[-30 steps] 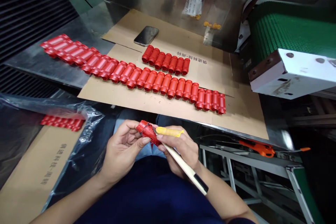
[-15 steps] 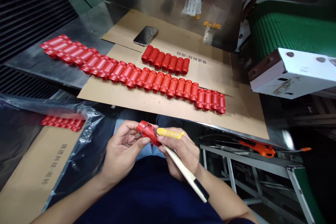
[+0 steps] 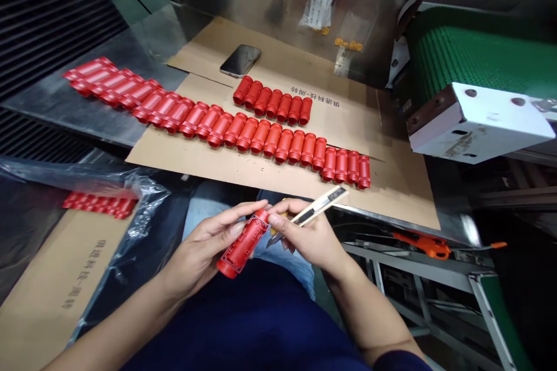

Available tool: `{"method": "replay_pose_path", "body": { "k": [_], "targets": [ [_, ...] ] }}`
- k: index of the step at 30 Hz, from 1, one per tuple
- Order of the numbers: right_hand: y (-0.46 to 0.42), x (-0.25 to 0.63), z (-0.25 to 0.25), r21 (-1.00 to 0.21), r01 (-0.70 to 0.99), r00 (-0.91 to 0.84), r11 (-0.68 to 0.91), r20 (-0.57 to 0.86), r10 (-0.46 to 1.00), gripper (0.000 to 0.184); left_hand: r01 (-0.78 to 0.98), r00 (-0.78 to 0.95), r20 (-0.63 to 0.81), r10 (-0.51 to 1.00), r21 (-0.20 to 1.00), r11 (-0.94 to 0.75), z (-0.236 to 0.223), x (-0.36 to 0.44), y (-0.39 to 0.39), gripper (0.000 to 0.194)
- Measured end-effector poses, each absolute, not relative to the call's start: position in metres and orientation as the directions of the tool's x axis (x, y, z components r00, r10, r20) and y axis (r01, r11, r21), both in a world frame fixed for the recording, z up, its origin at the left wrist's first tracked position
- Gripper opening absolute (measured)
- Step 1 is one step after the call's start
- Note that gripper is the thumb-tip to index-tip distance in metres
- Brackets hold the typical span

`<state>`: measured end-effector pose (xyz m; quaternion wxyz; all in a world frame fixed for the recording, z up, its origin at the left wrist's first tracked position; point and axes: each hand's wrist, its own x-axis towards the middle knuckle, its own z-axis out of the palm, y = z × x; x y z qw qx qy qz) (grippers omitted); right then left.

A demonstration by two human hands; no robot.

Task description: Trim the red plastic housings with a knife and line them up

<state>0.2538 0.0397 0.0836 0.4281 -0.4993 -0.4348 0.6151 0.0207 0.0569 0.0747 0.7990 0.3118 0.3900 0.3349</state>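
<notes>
A red plastic housing (image 3: 242, 245) is tilted between my hands, its open, ribbed side facing me and a dark line running round the edge. My left hand (image 3: 208, 243) is closed round it from the left, thumb along the upper part. Into my right hand (image 3: 307, 232) is gripped a utility knife (image 3: 321, 206), its pale handle pointing up and right and its blade low, just right of the housing. The right thumb and fingers also meet the housing's upper end. A yellow finger cover shows partly behind the right thumb.
Red housings (image 3: 272, 139) lie in a long row across cardboard (image 3: 391, 185), with a shorter row behind. A phone (image 3: 241, 60) rests further back. At right stands a green conveyor (image 3: 478, 46); at lower left, a plastic-lined box (image 3: 82, 261) holds more red parts. Orange-handled tool (image 3: 429, 245) lies right.
The housing has turned more upright, its open side now towards me. My right hand has flipped the knife, so the handle points up and right instead of down, and the blade has left the housing.
</notes>
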Motion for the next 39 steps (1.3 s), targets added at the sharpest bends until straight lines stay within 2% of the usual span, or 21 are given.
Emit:
{"method": "replay_pose_path", "body": {
  "k": [2,5,6,8,9,11,13,15,19,23,39],
  "targets": [
    [0.043,0.251,0.081,-0.901,-0.165,-0.217,-0.401,-0.363,0.906,0.050,-0.326,0.487,-0.431,0.760,0.717,0.616,0.073,0.018,0.056,0.048],
    [0.039,0.248,0.078,-0.904,-0.189,-0.170,-0.383,-0.354,0.920,0.052,-0.416,0.430,-0.331,0.840,0.753,0.510,0.069,0.016,0.054,0.074],
    [0.036,0.247,0.078,-0.932,-0.150,-0.142,-0.328,-0.309,0.941,0.048,-0.422,0.389,-0.290,0.874,0.788,0.449,0.068,0.017,0.053,0.071],
    [0.031,0.247,0.079,-0.991,0.025,-0.073,-0.132,-0.134,0.988,0.036,-0.406,0.283,-0.236,0.929,0.849,0.340,0.068,0.021,0.053,0.050],
    [0.028,0.249,0.080,-0.990,0.138,-0.041,0.000,-0.006,0.999,0.028,-0.404,0.228,-0.231,0.946,0.861,0.307,0.069,0.023,0.053,0.040],
    [0.024,0.253,0.082,-0.917,0.316,-0.018,0.244,0.252,0.968,0.006,-0.434,0.158,-0.249,0.955,0.852,0.294,0.070,0.027,0.055,0.031],
    [0.020,0.257,0.082,-0.844,0.358,-0.029,0.399,0.417,0.908,0.023,-0.470,0.154,-0.271,0.950,0.826,0.312,0.072,0.029,0.057,0.028],
    [0.017,0.259,0.081,-0.816,0.322,-0.068,0.480,0.486,0.872,0.036,-0.483,0.178,-0.284,0.942,0.809,0.335,0.072,0.030,0.058,0.026],
    [0.016,0.255,0.074,-0.768,0.259,-0.093,0.586,0.584,0.806,0.031,-0.486,0.191,-0.295,0.936,0.800,0.352,0.072,0.028,0.058,0.023],
    [0.019,0.248,0.071,-0.742,0.238,-0.084,0.627,0.627,0.774,0.030,-0.480,0.195,-0.300,0.934,0.801,0.358,0.074,0.027,0.056,0.024],
    [0.022,0.246,0.075,-0.746,0.265,-0.125,0.611,0.602,0.789,0.032,-0.464,0.205,-0.278,0.938,0.817,0.343,0.077,0.026,0.055,0.024]
  ]
}}
